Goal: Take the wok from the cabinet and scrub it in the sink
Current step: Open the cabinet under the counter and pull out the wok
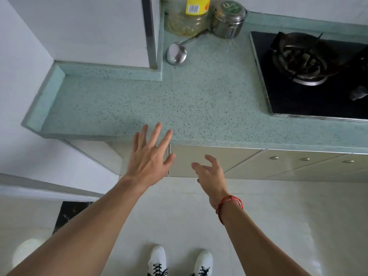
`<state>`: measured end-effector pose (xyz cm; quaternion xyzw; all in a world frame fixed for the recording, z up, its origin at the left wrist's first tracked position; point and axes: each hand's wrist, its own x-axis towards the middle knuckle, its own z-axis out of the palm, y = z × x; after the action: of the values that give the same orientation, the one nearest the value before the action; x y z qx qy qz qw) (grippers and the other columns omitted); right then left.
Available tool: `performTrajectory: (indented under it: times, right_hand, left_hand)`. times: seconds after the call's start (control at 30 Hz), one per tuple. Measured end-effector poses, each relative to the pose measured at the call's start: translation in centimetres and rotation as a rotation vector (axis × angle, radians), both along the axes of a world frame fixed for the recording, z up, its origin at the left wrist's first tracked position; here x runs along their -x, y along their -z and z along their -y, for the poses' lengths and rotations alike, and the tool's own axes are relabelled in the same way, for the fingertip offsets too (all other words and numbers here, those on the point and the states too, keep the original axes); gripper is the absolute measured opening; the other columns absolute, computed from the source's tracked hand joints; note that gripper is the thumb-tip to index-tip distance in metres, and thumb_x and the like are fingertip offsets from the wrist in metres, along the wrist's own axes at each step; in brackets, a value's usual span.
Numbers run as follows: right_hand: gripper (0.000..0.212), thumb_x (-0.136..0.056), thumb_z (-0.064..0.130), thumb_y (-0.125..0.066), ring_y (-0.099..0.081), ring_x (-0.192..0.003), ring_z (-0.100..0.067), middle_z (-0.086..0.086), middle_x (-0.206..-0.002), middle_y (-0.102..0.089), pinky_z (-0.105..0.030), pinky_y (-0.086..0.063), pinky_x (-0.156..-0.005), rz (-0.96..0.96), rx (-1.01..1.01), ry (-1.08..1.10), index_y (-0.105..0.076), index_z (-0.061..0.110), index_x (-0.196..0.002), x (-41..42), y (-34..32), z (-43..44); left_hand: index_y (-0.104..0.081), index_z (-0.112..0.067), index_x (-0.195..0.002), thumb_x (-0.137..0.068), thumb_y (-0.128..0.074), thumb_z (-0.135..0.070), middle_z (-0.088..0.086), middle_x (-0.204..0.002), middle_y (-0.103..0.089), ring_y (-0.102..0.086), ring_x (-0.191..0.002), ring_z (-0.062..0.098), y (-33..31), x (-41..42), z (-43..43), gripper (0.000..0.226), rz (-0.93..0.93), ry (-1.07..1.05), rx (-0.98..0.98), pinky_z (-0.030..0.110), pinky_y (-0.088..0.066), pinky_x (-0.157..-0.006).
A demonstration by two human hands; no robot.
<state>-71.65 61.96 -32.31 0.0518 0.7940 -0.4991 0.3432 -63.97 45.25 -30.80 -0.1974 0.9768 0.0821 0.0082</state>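
left hand [148, 156]: open, back of hand toward the camera. Four fingers [155, 134] straight and fanned, thumb out to the side. Holds nothing.
left hand position: tips overlap the front edge of the countertop [199, 100]. Palm sits over the vertical seam at the left edge of the cabinet door [209, 158]. Can't tell if it touches either.
right hand [211, 172]: loosely cupped, fingers half-curled with clear gaps, thumb up. Grips nothing.
right hand position: in front of the lower part of the same door, just right of the left hand and apart from it. Contact with the door can't be told.
right wrist: red string bracelet [229, 204].
wok: not visible, so location, heading and long axis can't be told.
cabinet: door fronts under the front edge of the countertop look shut. Round knobs [273, 157] on the doors further right.
countertop, back edge: jar with yellow label [189, 18] and a steel canister [229, 18] side by side, nearly touching.
ladle [176, 53]: lies flat just in front of the jar, bowl toward the front-left, handle running back-right between jar and canister.
countertop, right side: black gas hob [288, 100] set in, burner [302, 60] toward its back.
floor [278, 216]: pale tile. White shoes [157, 259] at the bottom of the view, toes toward the cabinet.
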Motion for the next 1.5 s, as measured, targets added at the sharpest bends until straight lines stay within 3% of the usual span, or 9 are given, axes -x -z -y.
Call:
performTrajectory:
  times: [0.13, 0.27, 0.47, 0.63, 0.83, 1.03, 1.13, 1.3, 1.5]
  right_hand:
    - [0.052, -0.082, 0.021, -0.066, -0.066, -0.103, -0.021, -0.003, -0.106, -0.067, -0.042, -0.052, -0.095, 0.151, 0.185, 0.201, -0.045, 0.026, -0.13, 1.1, 2.2, 2.1]
    - [0.041, -0.086, 0.003, -0.056, -0.069, -0.102, -0.029, -0.014, -0.101, -0.065, -0.044, -0.054, -0.092, 0.334, 0.492, 0.417, -0.045, 0.017, -0.123, 2.3, 2.9, 4.4]
    - [0.011, -0.078, -0.003, -0.05, -0.062, -0.083, -0.03, -0.015, -0.086, -0.058, -0.04, -0.055, -0.078, 0.418, 0.693, 0.483, -0.054, 0.006, -0.084, 3.1, 2.9, 6.9]
    - [0.015, -0.076, -0.005, -0.046, -0.053, -0.073, -0.031, -0.011, -0.082, -0.047, -0.043, -0.052, -0.083, 0.465, 0.787, 0.623, -0.05, 0.008, -0.07, 2.7, 3.3, 7.9]
    - [0.011, -0.078, -0.004, -0.046, -0.059, -0.074, -0.032, -0.013, -0.083, -0.051, -0.041, -0.057, -0.079, 0.479, 0.758, 0.615, -0.052, 0.006, -0.076, 2.3, 3.2, 7.6]
    - [0.011, -0.083, -0.004, -0.046, -0.059, -0.065, -0.028, -0.013, -0.072, -0.053, -0.042, -0.055, -0.084, 0.498, 0.676, 0.574, -0.049, 0.007, -0.083, -0.2, 2.1, 4.9]
    - [0.018, -0.085, -0.002, -0.05, -0.062, -0.07, -0.032, -0.016, -0.079, -0.055, -0.048, -0.056, -0.087, 0.508, 0.605, 0.534, -0.045, 0.011, -0.097, -1.8, 2.2, 2.4]
    - [0.027, -0.084, -0.003, -0.051, -0.061, -0.086, -0.04, -0.024, -0.097, -0.053, -0.052, -0.057, -0.082, 0.531, 0.558, 0.466, -0.04, 0.016, -0.099, -4.1, 2.2, -2.4]
    - [0.034, -0.083, -0.001, -0.055, -0.059, -0.072, -0.032, -0.014, -0.08, -0.055, -0.045, -0.057, -0.074, 0.471, 0.327, 0.432, -0.046, 0.017, -0.11, -5.8, 1.8, -8.2]
  left_hand:
    - [-0.043, -0.019, -0.149, -0.092, -0.057, -0.043, 0.014, -0.159, -0.029, -0.028, -0.14, 0.05, 2.3, 0.8, 0.1, 0.064, -0.089, 0.043, 0.049, 0.063, -0.024, -0.114]
    - [-0.041, -0.019, -0.15, -0.091, -0.058, -0.042, 0.016, -0.158, -0.031, -0.024, -0.142, 0.051, 3.5, 1.1, -0.2, 0.066, -0.088, 0.035, 0.086, 0.064, -0.019, -0.115]
    - [-0.047, -0.019, -0.147, -0.093, -0.037, -0.044, 0.015, -0.155, -0.037, -0.027, -0.14, 0.052, 3.4, 1.3, -0.3, 0.061, -0.126, 0.013, 0.061, 0.066, -0.022, -0.112]
    - [-0.049, -0.02, -0.145, -0.093, -0.042, -0.037, 0.015, -0.154, -0.039, -0.029, -0.138, 0.052, 3.7, 1.4, -0.4, 0.056, -0.15, -0.008, 0.08, 0.065, -0.023, -0.112]
    - [-0.048, -0.02, -0.146, -0.093, -0.047, -0.036, 0.015, -0.154, -0.039, -0.029, -0.138, 0.053, 3.8, 1.4, -0.4, 0.056, -0.132, -0.004, 0.1, 0.064, -0.023, -0.113]
    - [-0.044, -0.021, -0.148, -0.094, -0.035, -0.04, 0.016, -0.156, -0.034, -0.024, -0.141, 0.052, 2.7, 1.6, -0.6, 0.057, -0.056, -0.018, 0.084, 0.066, -0.021, -0.113]
    - [-0.039, -0.021, -0.15, -0.097, -0.041, -0.038, 0.016, -0.158, -0.029, -0.02, -0.143, 0.052, 2.4, 1.6, -0.9, 0.056, -0.033, -0.023, 0.067, 0.065, -0.019, -0.114]
    - [-0.031, -0.02, -0.154, -0.1, -0.042, -0.038, 0.018, -0.161, -0.019, -0.011, -0.145, 0.052, 2.1, 1.6, -1.2, 0.058, -0.012, -0.035, 0.047, 0.064, -0.013, -0.117]
    - [-0.031, -0.017, -0.153, -0.099, -0.045, -0.036, 0.022, -0.16, -0.018, -0.011, -0.144, 0.055, 1.8, 1.6, -1.9, 0.059, 0.003, -0.041, 0.01, 0.067, -0.011, -0.116]
